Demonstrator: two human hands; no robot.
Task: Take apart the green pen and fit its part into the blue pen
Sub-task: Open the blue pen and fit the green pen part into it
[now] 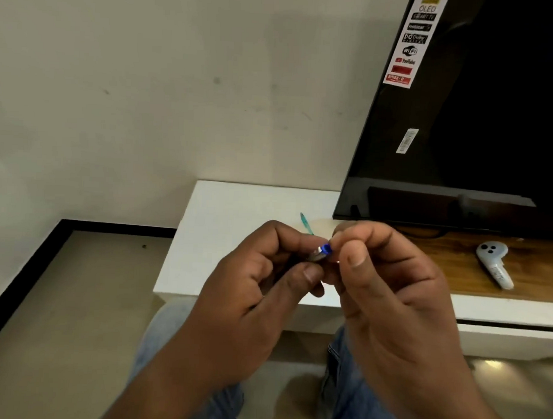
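My left hand (260, 290) is closed around the blue pen (320, 252); only a short silver and blue end shows between the fingers. My right hand (382, 285) pinches that blue end with thumb and forefinger. The rest of the pen is hidden inside my left fist. A green pen piece (306, 223) lies on the white cabinet top (230, 226) just behind my hands, partly hidden by my left fingers.
A black TV (479, 122) with stickers stands at the right on a wooden surface (536, 268). A white controller (494, 264) lies there. A wall rises behind; the floor and my jeans-clad knees are below.
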